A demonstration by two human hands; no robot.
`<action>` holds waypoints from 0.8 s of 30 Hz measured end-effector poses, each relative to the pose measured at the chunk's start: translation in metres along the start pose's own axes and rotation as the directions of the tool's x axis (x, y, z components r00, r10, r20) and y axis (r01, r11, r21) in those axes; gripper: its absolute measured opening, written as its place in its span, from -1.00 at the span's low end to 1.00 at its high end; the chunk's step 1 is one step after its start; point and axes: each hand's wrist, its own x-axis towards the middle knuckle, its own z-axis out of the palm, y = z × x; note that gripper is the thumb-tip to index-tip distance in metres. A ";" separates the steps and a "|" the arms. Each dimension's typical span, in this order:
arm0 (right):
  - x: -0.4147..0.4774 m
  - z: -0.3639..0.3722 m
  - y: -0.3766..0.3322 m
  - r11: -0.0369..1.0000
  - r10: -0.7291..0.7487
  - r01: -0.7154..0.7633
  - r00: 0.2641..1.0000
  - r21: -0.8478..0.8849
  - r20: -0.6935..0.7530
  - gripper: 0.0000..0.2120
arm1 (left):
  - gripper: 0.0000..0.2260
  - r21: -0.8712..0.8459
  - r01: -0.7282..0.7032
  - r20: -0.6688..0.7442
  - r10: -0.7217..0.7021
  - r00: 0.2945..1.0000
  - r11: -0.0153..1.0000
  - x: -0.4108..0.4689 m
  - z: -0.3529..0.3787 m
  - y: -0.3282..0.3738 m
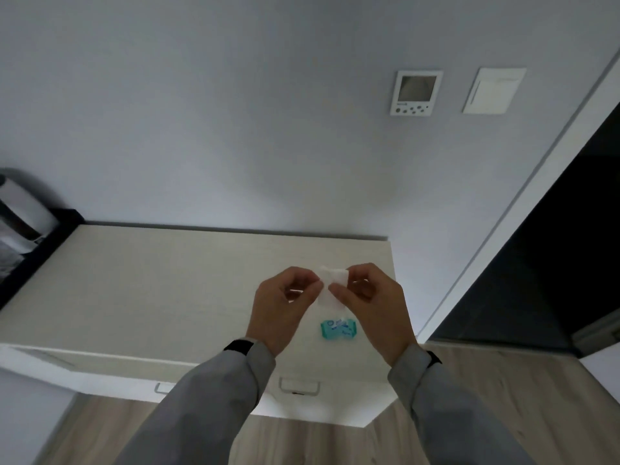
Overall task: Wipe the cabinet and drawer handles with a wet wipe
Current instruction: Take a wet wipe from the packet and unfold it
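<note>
Nearest, the left hand [285, 307] and the right hand [372, 307] both pinch a white wet wipe [332, 285] above the cabinet top [167, 280]. A green wipe pack [338, 327] lies on this top under the hands, near its front right edge; the drawer handles [299, 385] sit just below.

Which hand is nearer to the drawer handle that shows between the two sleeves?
Left. The left hand is above and slightly left of the drawer handle; the right hand is farther, above and well to its right. Both pinch the wipe.
</note>
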 end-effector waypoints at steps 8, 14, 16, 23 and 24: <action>-0.017 -0.003 -0.033 0.998 -0.057 0.057 0.992 -0.007 -0.116 -0.82 | -0.88 -0.064 -0.060 0.060 0.063 0.996 0.996 -0.020 -0.019 0.040; -0.037 0.006 -0.064 0.992 -0.123 0.122 0.987 -0.015 -0.105 -0.81 | -0.89 -0.100 -0.097 0.090 0.106 0.990 0.990 -0.032 -0.040 0.062; -0.045 0.012 -0.073 0.992 -0.126 0.127 0.987 0.004 -0.096 -0.76 | -0.90 -0.107 -0.113 0.093 0.123 0.988 0.988 -0.036 -0.051 0.065; -0.086 0.051 -0.102 0.991 -0.128 0.124 0.989 -0.052 -0.069 -0.78 | -0.89 -0.071 -0.180 0.100 0.186 0.977 0.981 -0.059 -0.099 0.073; -0.092 0.057 -0.105 0.991 -0.124 0.121 0.990 -0.051 -0.066 -0.76 | -0.89 -0.064 -0.186 0.099 0.191 0.976 0.981 -0.063 -0.107 0.074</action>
